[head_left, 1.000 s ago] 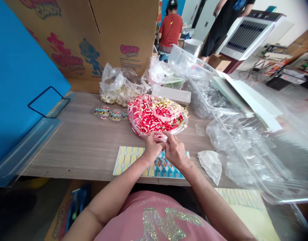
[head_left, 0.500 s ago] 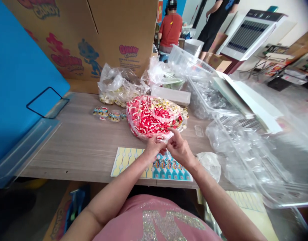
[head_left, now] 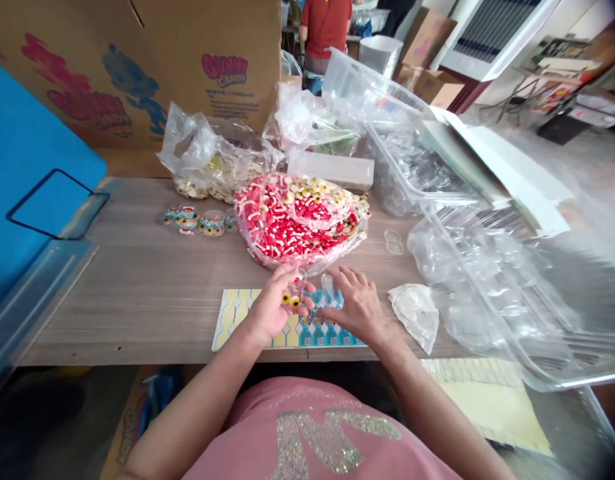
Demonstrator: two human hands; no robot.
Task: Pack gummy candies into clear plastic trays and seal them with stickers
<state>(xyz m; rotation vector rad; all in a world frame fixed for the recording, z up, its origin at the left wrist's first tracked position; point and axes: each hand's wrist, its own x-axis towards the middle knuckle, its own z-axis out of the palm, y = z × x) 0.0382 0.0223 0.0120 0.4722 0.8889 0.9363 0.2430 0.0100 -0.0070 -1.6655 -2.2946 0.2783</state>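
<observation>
Two eyeball candies (head_left: 290, 301) pinched in the left hand (head_left: 272, 308); right hand (head_left: 355, 308) spread on the sticker sheet (head_left: 237, 313).

exposure: bright, even daylight-like; no dim zones on the table (head_left: 152, 280)
glare: clear plastic bags (head_left: 492, 293) on the right wash out to white; upper right of the frame is near blown out
shadows: soft and faint under the hands; dark under the table edge, lower left
blur: right edge and lower right corner smeared
distortion: wide-angle bend, table edge bows, carton (head_left: 137, 60) leans at upper left
focus: centre sharp, candy detail readable
</observation>
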